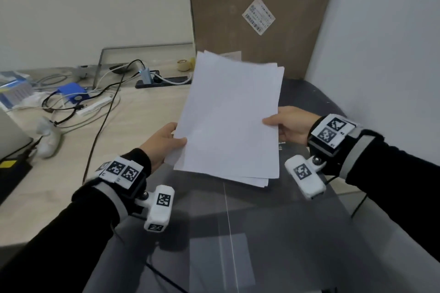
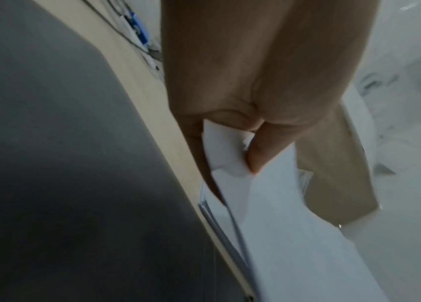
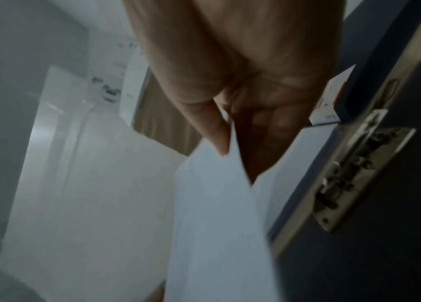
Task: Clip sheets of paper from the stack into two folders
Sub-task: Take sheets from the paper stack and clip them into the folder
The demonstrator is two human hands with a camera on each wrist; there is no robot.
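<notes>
Both hands hold a bundle of white paper sheets (image 1: 228,116) up above the dark open folder (image 1: 238,233) that lies on the desk. My left hand (image 1: 164,143) pinches the sheets' lower left edge, thumb on top; the left wrist view shows the thumb pressing the paper (image 2: 276,214) against the fingers. My right hand (image 1: 288,123) pinches the right edge, thumb on top. The right wrist view shows the sheets (image 3: 219,214) and, beyond them, the folder's metal clip mechanism (image 3: 354,173) on the dark cover. The sheets are slightly fanned at the corners.
A tall cardboard panel (image 1: 257,7) with a label leans against the back wall. Left of the folder, the wooden desk (image 1: 133,121) carries cables, a blue box (image 1: 72,93), a power strip (image 1: 164,81) and a laptop edge (image 1: 12,135). A white wall stands to the right.
</notes>
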